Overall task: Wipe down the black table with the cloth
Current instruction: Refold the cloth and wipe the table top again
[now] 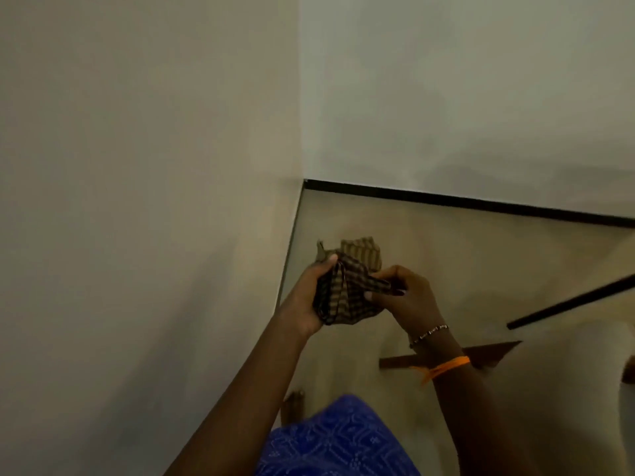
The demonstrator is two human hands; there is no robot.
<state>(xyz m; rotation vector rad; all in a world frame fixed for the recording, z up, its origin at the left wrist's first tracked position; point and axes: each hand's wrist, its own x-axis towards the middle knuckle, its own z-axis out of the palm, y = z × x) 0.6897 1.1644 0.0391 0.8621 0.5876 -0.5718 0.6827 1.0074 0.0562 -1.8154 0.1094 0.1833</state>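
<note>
I hold a brown and black checked cloth (343, 290) bunched in both hands, in front of me above the floor. My left hand (304, 297) grips its left side with the thumb on top. My right hand (407, 298) pinches its right edge with the fingertips. A thin black edge (570, 300) runs diagonally at the right; I cannot tell whether it belongs to the black table. No table top is plainly in view.
I face a room corner with pale walls (137, 166) and a black skirting strip (464, 201) along the beige floor (481, 262). A dark brown flat piece (481, 353) lies low behind my right wrist. My blue patterned garment (336, 441) fills the bottom.
</note>
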